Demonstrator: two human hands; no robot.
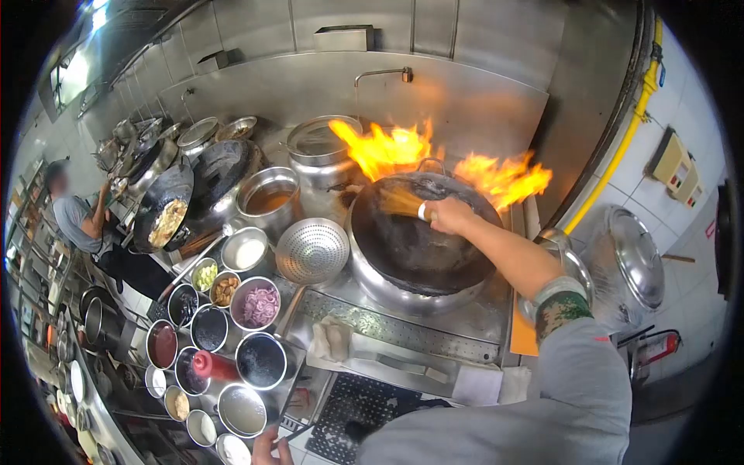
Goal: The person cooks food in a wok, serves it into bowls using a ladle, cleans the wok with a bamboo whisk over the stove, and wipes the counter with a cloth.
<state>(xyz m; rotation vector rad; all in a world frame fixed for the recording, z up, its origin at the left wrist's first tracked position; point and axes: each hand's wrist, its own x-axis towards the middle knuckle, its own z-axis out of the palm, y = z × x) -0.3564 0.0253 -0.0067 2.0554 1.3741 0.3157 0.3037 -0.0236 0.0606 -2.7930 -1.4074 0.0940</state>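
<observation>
My right hand point(447, 216) is closed around the bound end of a bamboo wok brush point(401, 203). The brush's bristles point left, over the inside of a large dark wok point(422, 252). The wok sits on a round metal burner ring point(418, 298), and tall flames point(403, 151) rise behind its far rim. At the bottom edge, my left hand point(271, 449) is partly cut off, beside the seasoning containers. Its fingers are curled by a thin dark strip point(298, 432); what they grip is unclear.
Left of the wok are a perforated strainer point(313, 252), a bowl of sliced purple onion point(260, 307), a red squeeze bottle point(215, 366) and a pot of brown liquid point(268, 200). A co-worker point(85, 217) stands far left near another wok point(163, 206). Metal lids point(632, 256) stand right.
</observation>
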